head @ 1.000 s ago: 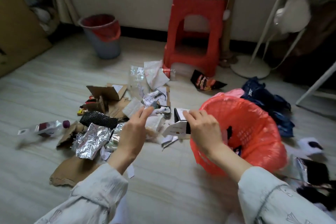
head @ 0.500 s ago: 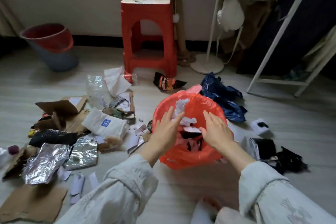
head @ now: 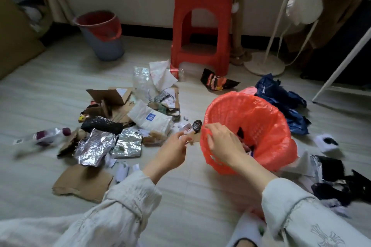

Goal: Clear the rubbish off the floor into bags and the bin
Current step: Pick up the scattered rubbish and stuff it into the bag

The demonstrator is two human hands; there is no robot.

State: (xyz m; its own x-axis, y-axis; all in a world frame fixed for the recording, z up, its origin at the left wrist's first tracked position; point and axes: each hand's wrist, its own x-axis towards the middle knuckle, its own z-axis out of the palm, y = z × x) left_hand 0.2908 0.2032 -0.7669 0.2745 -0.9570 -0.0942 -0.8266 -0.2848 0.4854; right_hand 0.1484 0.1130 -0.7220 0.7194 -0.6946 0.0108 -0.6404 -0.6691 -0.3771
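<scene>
A red plastic bag [head: 261, 118] stands open on the floor with dark and white scraps inside. My right hand [head: 224, 142] grips its near-left rim. My left hand [head: 172, 152] hovers just left of the bag, fingers loosely curled and holding nothing, above small white paper scraps [head: 185, 126]. The rubbish pile lies to the left: crumpled foil [head: 94, 146], a white packet [head: 150, 118], black mesh [head: 102, 124], torn cardboard [head: 82, 182] and a plastic bottle [head: 46, 136]. A grey bin with a red liner [head: 100, 32] stands at the far wall.
A red stool [head: 202, 26] stands behind the pile, with a snack wrapper [head: 216, 82] at its foot. A dark blue bag [head: 281, 96] lies behind the red bag. Black and white litter [head: 331, 168] sits to the right. A fan base [head: 265, 64] and a white rack leg [head: 341, 66] stand beyond.
Both hands were over the bag's mouth, dropping paper in. My left hand has since pulled out to the left and my right hand has taken the rim.
</scene>
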